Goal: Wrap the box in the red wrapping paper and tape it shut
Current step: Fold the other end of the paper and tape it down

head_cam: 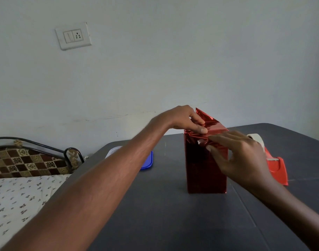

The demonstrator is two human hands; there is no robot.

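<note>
A tall box stands upright on the dark table, its sides covered in shiny red wrapping paper. At its top end the paper is partly folded, and one pointed flap sticks up at the back. My left hand lies over the top left edge, thumb and fingers pressing the folded paper down. My right hand reaches in from the right, fingertips touching the crumpled paper on the near top edge. A red tape dispenser with a white roll sits just right of the box, partly hidden by my right hand.
A blue lid or container with something white behind it lies on the table left of the box, mostly hidden by my left forearm. A bed with a patterned sheet adjoins the table's left side. A wall stands close behind.
</note>
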